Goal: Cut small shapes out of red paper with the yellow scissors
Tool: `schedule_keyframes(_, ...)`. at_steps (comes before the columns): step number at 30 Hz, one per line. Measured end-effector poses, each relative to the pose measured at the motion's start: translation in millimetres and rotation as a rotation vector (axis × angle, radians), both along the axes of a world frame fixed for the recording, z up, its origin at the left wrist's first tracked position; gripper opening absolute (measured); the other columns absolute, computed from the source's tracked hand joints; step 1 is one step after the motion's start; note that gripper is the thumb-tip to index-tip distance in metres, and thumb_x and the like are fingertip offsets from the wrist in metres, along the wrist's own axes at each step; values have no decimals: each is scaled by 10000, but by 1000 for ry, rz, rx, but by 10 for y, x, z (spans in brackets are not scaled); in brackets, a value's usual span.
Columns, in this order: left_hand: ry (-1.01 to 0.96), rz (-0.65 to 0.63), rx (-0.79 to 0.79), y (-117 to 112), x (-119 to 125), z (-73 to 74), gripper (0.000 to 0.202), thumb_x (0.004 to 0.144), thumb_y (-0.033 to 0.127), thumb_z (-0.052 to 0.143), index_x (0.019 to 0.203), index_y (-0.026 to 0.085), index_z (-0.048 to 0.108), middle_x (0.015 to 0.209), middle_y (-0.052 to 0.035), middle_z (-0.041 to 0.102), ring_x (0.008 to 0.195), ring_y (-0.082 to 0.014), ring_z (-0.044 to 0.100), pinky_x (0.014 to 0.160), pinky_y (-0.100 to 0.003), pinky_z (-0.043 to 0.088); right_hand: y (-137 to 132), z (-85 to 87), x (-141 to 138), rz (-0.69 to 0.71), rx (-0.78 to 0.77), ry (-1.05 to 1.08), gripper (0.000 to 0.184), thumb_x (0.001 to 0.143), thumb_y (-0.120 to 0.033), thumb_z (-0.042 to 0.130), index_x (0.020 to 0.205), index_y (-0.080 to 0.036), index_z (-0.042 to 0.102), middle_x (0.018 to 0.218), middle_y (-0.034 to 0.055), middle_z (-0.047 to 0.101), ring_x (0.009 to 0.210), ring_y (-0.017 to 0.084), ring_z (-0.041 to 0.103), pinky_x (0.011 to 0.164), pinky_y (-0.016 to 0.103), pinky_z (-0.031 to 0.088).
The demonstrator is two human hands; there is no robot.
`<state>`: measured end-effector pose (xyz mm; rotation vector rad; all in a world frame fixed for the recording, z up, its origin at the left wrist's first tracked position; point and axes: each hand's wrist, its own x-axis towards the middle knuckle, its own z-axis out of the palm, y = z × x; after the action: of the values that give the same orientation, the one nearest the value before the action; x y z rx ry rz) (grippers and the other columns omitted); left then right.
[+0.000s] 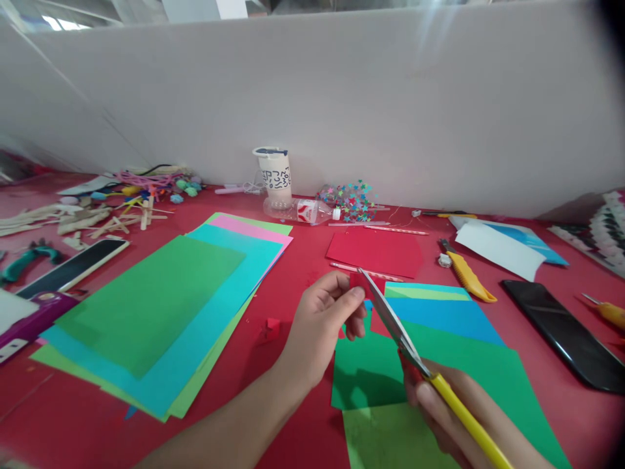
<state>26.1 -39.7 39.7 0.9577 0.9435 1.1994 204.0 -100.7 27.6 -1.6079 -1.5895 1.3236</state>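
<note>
My left hand (pixel 312 332) pinches a small piece of red paper (pixel 358 280) between thumb and fingers above the table. In my right hand (pixel 491 410) is a pair of scissors (pixel 401 340) with yellow handles, its blades pointing up and left. The blade tips reach the red paper; whether they are cutting into it I cannot tell. Beneath both hands lie overlapping sheets of green paper (pixel 469 365) and blue paper (pixel 439 316). A small red paper scrap (pixel 269 330) rests left of my left wrist.
Left, a stack of coloured sheets (pixel 161 293). Behind, a red sheet (pixel 375 253), plastic bottle (pixel 306 211), white cup (pixel 276 176) and star sequins (pixel 356 200). Right, a yellow cutter (pixel 471 277) and black phone (pixel 561 332). Craft sticks (pixel 145 212) lie far left.
</note>
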Motion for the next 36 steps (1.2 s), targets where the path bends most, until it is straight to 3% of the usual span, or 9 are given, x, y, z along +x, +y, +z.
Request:
schedule_keyframes(12,-2,-22,14,9,-15,-17,168,845,281,589,728,170,542,604,38,562,474,-67,523,460,-182,390,22,-84,65,-10,-47,35,605,705,-810,460,621,-213,521,517,-55,374,429,110,354,356,206,319)
schedule_keyframes(21,1,-8,4,9,-18,-7,178,815,302,618,718,175,539,595,34,564,459,-75,525,449,-188,389,41,-179,106,74,-60,-5,567,761,-785,414,655,-229,436,518,-82,266,440,99,251,358,206,225)
schedule_keyframes(36,-40,59,2,23,-21,1,147,816,276,604,729,169,551,593,30,576,447,-74,528,435,-178,397,58,-158,99,79,-70,-10,584,742,-813,392,636,-239,388,512,-88,249,426,95,250,351,209,222)
